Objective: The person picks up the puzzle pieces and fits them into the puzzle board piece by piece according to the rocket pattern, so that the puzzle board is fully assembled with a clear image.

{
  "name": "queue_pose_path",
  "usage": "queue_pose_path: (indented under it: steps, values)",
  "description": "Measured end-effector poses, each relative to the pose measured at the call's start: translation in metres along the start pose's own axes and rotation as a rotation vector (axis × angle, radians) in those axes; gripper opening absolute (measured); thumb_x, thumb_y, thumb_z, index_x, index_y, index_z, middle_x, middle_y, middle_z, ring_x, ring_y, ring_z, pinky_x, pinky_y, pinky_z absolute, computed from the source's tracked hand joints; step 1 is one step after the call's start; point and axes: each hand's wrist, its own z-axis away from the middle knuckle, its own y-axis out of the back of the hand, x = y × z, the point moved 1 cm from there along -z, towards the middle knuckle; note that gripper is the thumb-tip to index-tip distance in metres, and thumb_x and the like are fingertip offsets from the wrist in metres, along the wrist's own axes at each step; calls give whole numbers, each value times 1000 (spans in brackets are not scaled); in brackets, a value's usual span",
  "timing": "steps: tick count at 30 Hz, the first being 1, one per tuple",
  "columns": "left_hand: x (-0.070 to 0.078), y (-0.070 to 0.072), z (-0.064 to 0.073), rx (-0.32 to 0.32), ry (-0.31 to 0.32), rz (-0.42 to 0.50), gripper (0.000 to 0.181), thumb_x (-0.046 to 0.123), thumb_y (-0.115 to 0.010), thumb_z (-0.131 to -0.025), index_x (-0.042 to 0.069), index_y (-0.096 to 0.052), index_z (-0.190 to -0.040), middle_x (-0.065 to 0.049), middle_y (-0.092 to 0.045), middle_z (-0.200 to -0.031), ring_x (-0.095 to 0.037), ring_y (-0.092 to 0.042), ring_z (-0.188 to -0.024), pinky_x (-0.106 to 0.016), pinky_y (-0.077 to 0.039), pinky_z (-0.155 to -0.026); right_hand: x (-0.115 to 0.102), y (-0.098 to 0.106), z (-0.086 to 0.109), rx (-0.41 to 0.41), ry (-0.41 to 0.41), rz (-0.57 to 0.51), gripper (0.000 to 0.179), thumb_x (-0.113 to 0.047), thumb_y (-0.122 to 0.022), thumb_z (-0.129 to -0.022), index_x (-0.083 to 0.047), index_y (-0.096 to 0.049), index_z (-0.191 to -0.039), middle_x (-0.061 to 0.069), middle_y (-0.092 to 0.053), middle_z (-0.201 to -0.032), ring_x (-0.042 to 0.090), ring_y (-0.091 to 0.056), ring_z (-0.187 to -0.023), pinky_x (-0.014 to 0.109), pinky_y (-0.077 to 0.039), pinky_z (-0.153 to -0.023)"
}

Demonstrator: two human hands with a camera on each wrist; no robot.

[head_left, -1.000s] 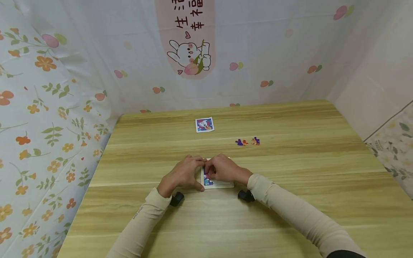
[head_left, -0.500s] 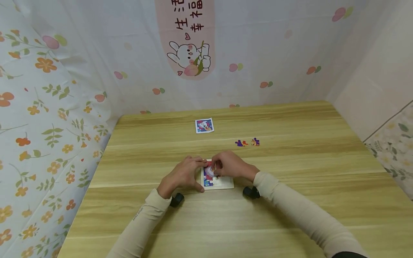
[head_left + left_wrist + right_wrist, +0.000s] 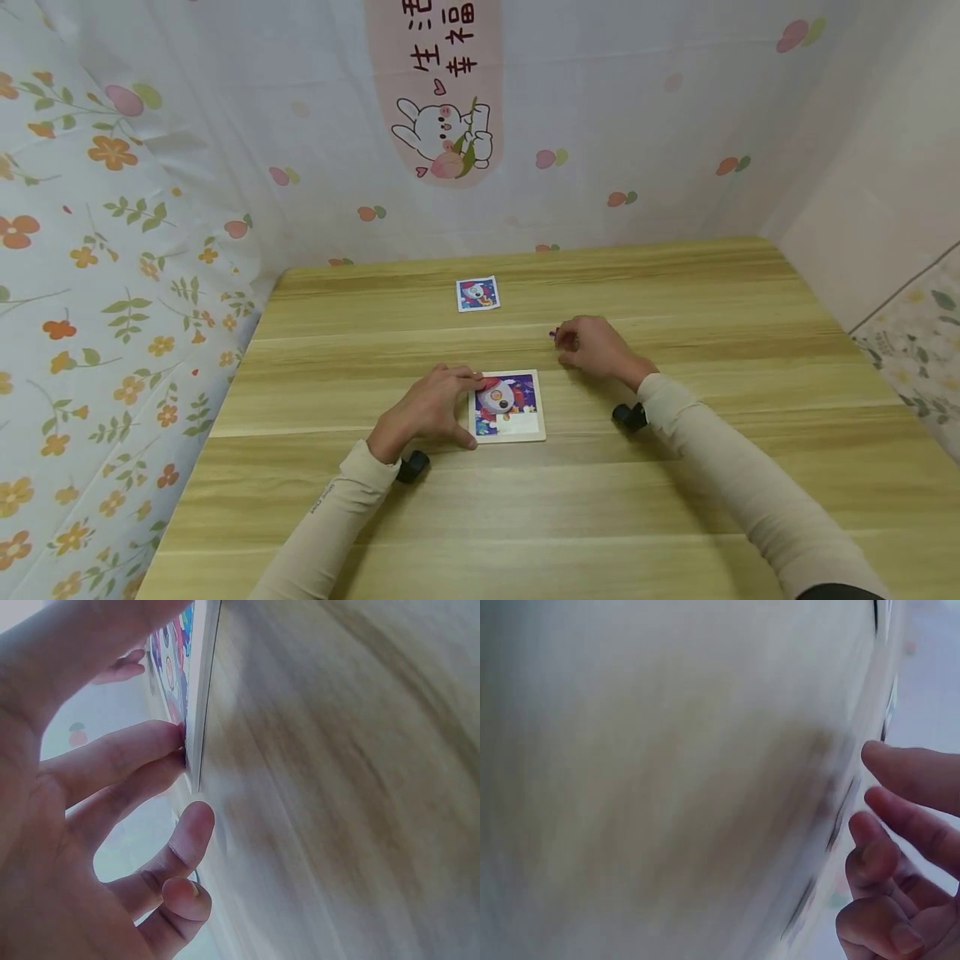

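A square puzzle board (image 3: 517, 424) lies on the wooden table, partly filled with a picture of a white round character; its lower right part is bare. My left hand (image 3: 433, 410) grips the board's left side, thumb at the near corner and fingertips at the far one. The left wrist view shows two fingers against the board's edge (image 3: 196, 712). My right hand (image 3: 597, 346) hovers over the loose pieces, fingers loosely bent, with a gap to the thumb. Seen edge-on in the right wrist view, a puzzle piece (image 3: 844, 814) and another piece (image 3: 799, 907) lie below it.
A small picture card (image 3: 477, 294) of the same character lies farther back on the table (image 3: 480, 517). Printed cloth curtains (image 3: 600, 108) stand behind the table and along its left. A black wrist camera (image 3: 630, 417) sits under the right wrist.
My right hand has left the board and moved right and away to the loose pieces, mostly covering them in the head view. My left hand stays at the board.
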Motion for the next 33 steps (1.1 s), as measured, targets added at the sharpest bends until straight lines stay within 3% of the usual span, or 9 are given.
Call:
queue_pose_path:
  steps: [5, 11, 21, 28, 33]
  values:
    - [0, 0, -1, -1, -3, -7, 88, 38, -95, -63, 11, -60, -140, -7, -56, -148, -31, -49, -133, -45, -43, -111, 14, 10, -4, 42, -43, 57, 29, -12, -80, -81, 4, -72, -104, 17, -69, -96, 28, -63, -87, 45, -54, -80]
    - [-1, 1, -1, -4, -2, -5, 88, 37, -95, -63, 11, -60, -140, -7, -56, -148, -31, -49, -135, -45, -42, -112, 19, 10, -10, 23, -46, 87, 34, -16, -80, -83, 4, -72, -109, 20, -68, -102, 30, -63, -92, 47, -54, -84]
    - [1, 1, -2, -9, -6, -1, 87, 37, -95, -64, 10, -60, -139, -8, -57, -147, -31, -50, -135, -46, -40, -115, 18, 10, -14, 5, -64, 75, 26, -15, -79, -84, 3, -75, -102, 18, -71, -100, 32, -65, -93, 49, -53, -87]
    - [0, 0, -2, -7, -4, 5, 87, 37, -95, -64, 10, -61, -139, -7, -58, -145, -31, -51, -133, -46, -43, -113, 18, 9, -19, 1, -98, 39, 19, -12, -79, -81, -3, -68, -94, 11, -66, -89, 24, -58, -80, 40, -48, -76]
    - [-1, -1, -3, -4, -7, 1, 87, 37, -95, -64, 10, -61, -139, -7, -58, -145, -31, -51, -131, -45, -44, -111, 18, 9, -19, -2, -106, 13, 21, -11, -80, -80, -5, -64, -92, 10, -66, -87, 23, -57, -79, 39, -48, -74]
